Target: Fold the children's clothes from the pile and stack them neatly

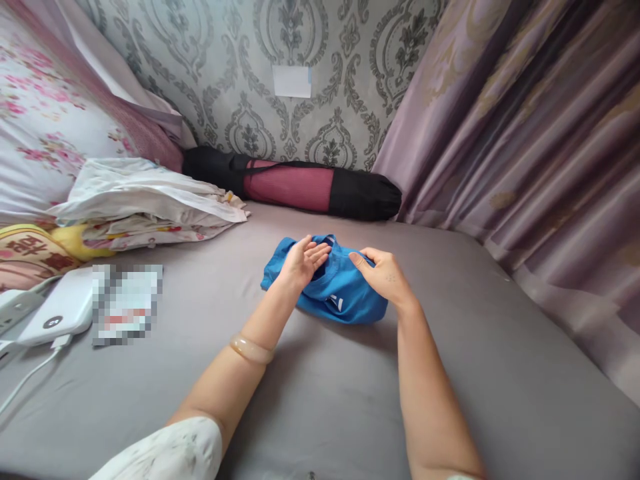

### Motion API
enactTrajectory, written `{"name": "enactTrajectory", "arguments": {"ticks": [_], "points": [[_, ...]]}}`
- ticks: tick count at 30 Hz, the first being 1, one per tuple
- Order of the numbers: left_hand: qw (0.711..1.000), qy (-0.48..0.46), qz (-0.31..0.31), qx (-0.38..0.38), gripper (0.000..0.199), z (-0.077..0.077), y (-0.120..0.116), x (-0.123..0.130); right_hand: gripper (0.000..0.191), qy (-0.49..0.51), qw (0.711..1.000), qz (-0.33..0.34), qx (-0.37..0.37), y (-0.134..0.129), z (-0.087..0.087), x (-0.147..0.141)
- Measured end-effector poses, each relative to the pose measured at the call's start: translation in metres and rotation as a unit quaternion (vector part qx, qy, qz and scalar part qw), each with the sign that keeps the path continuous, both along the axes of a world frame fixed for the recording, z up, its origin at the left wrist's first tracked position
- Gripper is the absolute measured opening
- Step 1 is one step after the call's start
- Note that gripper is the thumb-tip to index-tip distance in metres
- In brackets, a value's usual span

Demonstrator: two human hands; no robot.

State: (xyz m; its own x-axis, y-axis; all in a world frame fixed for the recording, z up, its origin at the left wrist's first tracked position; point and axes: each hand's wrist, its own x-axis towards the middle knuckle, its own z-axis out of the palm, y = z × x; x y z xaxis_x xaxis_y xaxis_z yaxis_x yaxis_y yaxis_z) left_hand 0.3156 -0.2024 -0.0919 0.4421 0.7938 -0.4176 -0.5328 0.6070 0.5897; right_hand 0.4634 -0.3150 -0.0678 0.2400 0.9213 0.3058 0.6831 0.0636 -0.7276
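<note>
A blue T-shirt (350, 297) with a small white print lies bunched up in the middle of the bed. My right hand (387, 273) grips its right upper edge, with the thumb on top and the other fingers partly hidden behind the cloth. Over the shirt's left part, by the neck opening, my left hand (304, 261) is turned palm up with its fingers stretched out. Whether those fingers touch the collar I cannot tell. A pale bangle (251, 349) circles my left wrist.
The grey bed sheet (320, 407) spreads underneath. Folded bedding (150, 200) lies at the left, with a white power bank (63, 307), its cable and a blurred-out packet (127, 303) nearer. A black-and-pink rolled bag (290, 185) lies along the wall. Curtains (525, 120) hang at the right.
</note>
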Motion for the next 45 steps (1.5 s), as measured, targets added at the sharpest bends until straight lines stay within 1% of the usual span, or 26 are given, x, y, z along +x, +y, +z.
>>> {"name": "enactTrajectory", "arguments": {"ticks": [2, 5, 7, 9, 11, 14, 16, 18, 19, 20, 22, 24, 26, 28, 31, 34, 36, 37, 38, 39, 40, 42, 43, 44, 45], "points": [[0.997, 0.040, -0.064, 0.019, 0.017, 0.000, -0.006, 0.004, 0.044, -0.021, 1.000, -0.004, 0.010, -0.003, 0.006, -0.002], [0.983, 0.088, -0.153, 0.059, 0.030, 0.000, -0.013, 0.007, 0.043, -0.035, 0.999, -0.003, 0.010, -0.008, 0.011, -0.003], [0.974, 0.096, -0.183, 0.091, 0.034, 0.000, -0.015, 0.006, 0.044, -0.035, 0.999, -0.002, 0.007, -0.009, 0.013, -0.003], [0.969, 0.087, -0.181, 0.142, 0.032, 0.002, -0.017, 0.004, 0.044, -0.039, 0.999, 0.000, 0.001, -0.011, 0.014, -0.002], [0.963, 0.070, -0.169, 0.200, 0.024, 0.004, -0.018, 0.001, 0.045, -0.049, 0.999, -0.002, -0.014, -0.012, 0.015, 0.001], [0.951, 0.061, -0.164, 0.255, 0.019, 0.008, -0.021, -0.002, 0.043, -0.067, 0.996, -0.011, -0.062, -0.016, 0.015, 0.008], [0.944, 0.076, -0.160, 0.277, 0.019, 0.010, -0.024, -0.002, 0.036, -0.082, 0.991, -0.006, -0.102, -0.019, 0.014, 0.014], [0.936, 0.103, -0.147, 0.302, 0.020, 0.011, -0.027, -0.001, 0.024, -0.106, 0.987, 0.004, -0.120, -0.022, 0.013, 0.018], [0.932, 0.118, -0.138, 0.313, 0.021, 0.011, -0.028, 0.000, 0.019, -0.116, 0.987, 0.005, -0.112, -0.022, 0.012, 0.020], [0.928, 0.130, -0.132, 0.323, 0.021, 0.011, -0.029, 0.001, 0.019, -0.119, 0.988, 0.005, -0.096, -0.022, 0.010, 0.020], [0.923, 0.139, -0.128, 0.335, 0.022, 0.011, -0.032, 0.003, 0.025, -0.098, 0.994, 0.011, -0.054, -0.019, 0.008, 0.018], [0.922, 0.137, -0.122, 0.342, 0.022, 0.010, -0.033, 0.004, 0.030, -0.048, 0.998, 0.033, -0.030, -0.015, 0.005, 0.013], [0.920, 0.133, -0.113, 0.351, 0.022, 0.009, -0.035, 0.005, 0.030, -0.005, 0.998, 0.055, -0.020, -0.010, 0.003, 0.009], [0.915, 0.129, -0.115, 0.364, 0.023, 0.009, -0.036, 0.005, 0.028, 0.017, 0.998, 0.064, -0.015, -0.007, 0.002, 0.007], [0.895, 0.137, -0.139, 0.401, 0.027, 0.011, -0.034, 0.002, 0.025, 0.037, 0.997, 0.065, -0.017, -0.005, 0.001, 0.008], [0.864, 0.177, -0.144, 0.449, 0.029, 0.013, -0.024, -0.007, 0.025, 0.052, 0.997, 0.056, -0.018, -0.006, 0.000, 0.011], [0.841, 0.222, -0.118, 0.478, 0.028, 0.012, -0.012, -0.016, 0.028, 0.055, 0.997, 0.043, -0.017, -0.006, -0.001, 0.012], [0.825, 0.255, -0.099, 0.495, 0.026, 0.010, -0.005, -0.022, 0.030, 0.056, 0.998, 0.036, -0.015, -0.006, -0.002, 0.012], [0.800, 0.297, -0.080, 0.515, 0.024, 0.008, 0.003, -0.028, 0.032, 0.057, 0.998, 0.029, -0.013, -0.005, -0.003, 0.013], [0.767, 0.344, -0.063, 0.538, 0.022, 0.006, 0.010, -0.034, 0.033, 0.057, 0.998, 0.023, -0.010, -0.004, -0.003, 0.013], [0.727, 0.390, -0.056, 0.562, 0.022, 0.002, 0.017, -0.041, 0.033, 0.057, 0.998, 0.018, -0.006, -0.003, -0.004, 0.012], [0.645, 0.467, -0.061, 0.602, 0.025, -0.004, 0.027, -0.052, 0.034, 0.059, 0.998, 0.010, 0.005, -0.002, -0.005, 0.012], [0.609, 0.497, -0.071, 0.614, 0.028, -0.008, 0.031, -0.056, 0.034, 0.060, 0.998, 0.006, 0.010, -0.001, -0.006, 0.012], [0.579, 0.522, -0.082, 0.621, 0.031, -0.011, 0.033, -0.059, 0.035, 0.062, 0.998, 0.002, 0.014, -0.001, -0.006, 0.012], [0.555, 0.543, -0.092, 0.624, 0.033, -0.014, 0.035, -0.062, 0.035, 0.064, 0.998, -0.002, 0.018, 0.000, -0.007, 0.012]]}}
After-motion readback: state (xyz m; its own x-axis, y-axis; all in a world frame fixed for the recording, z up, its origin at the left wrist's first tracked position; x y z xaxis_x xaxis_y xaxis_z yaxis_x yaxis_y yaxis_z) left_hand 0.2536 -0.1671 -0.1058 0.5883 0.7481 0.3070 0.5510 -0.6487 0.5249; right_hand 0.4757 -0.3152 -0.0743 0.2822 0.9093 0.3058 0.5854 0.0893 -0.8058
